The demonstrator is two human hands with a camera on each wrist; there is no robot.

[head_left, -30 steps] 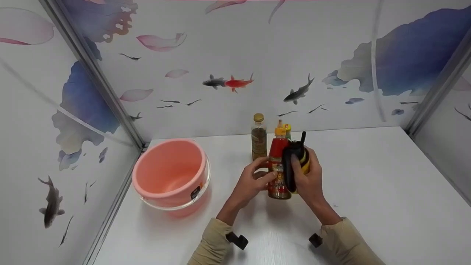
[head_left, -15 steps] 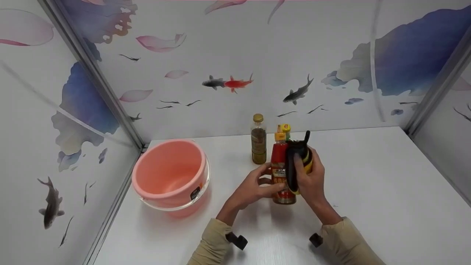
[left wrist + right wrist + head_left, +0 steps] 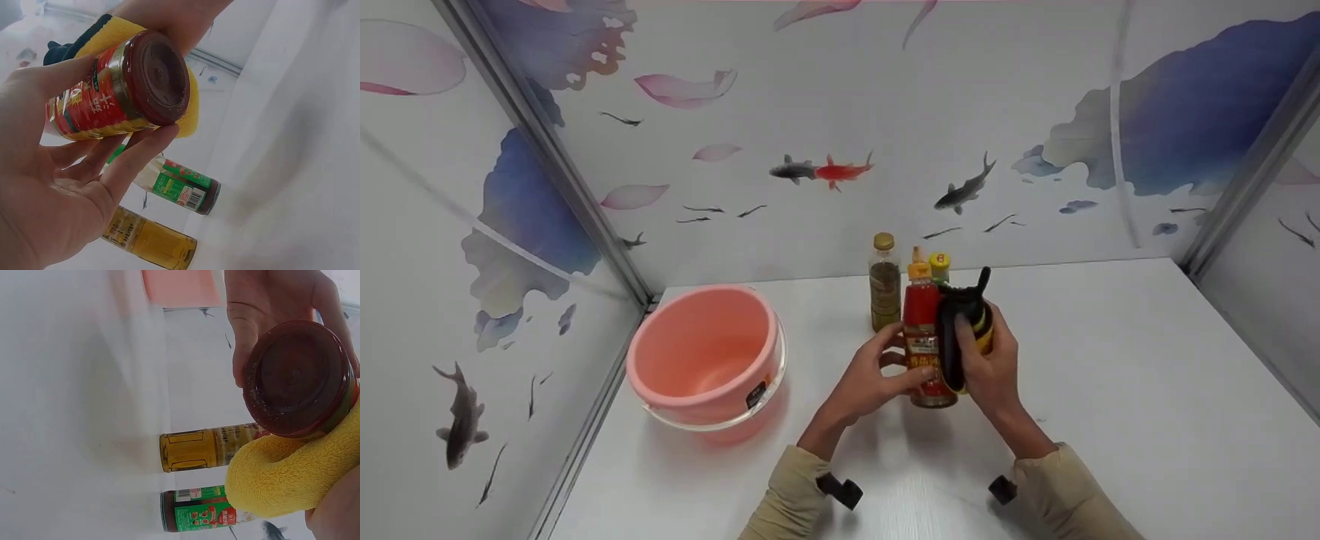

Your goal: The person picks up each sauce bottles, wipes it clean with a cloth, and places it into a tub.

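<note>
My left hand (image 3: pixel 877 379) grips a red sauce bottle (image 3: pixel 921 307) with a yellow nozzle cap, thumb across the front of its label. Held above the table, the bottle shows its round dark base (image 3: pixel 160 79) in the left wrist view. A folded cloth (image 3: pixel 951 337), black on one face and fluffy yellow (image 3: pixel 281 478) on the other, lies against the bottle's right side. My right hand (image 3: pixel 994 367) holds this cloth, with the thumb on the black face. A small black loop sticks up from the top of the cloth.
Behind the hands stand a gold-capped bottle of amber liquid (image 3: pixel 885 289) and a green-labelled bottle (image 3: pixel 185 188) with a yellow cap, mostly hidden in the head view. A pink bucket (image 3: pixel 701 405) with a white handle is on the left. Printed panels (image 3: pixel 840 97) enclose the white table (image 3: pixel 1110 390).
The sauce bottle dipped slightly right and toward me, then came back left and up, its label turning a little. The right hand shifted slightly with the cloth. The bucket and standing bottles stayed put.
</note>
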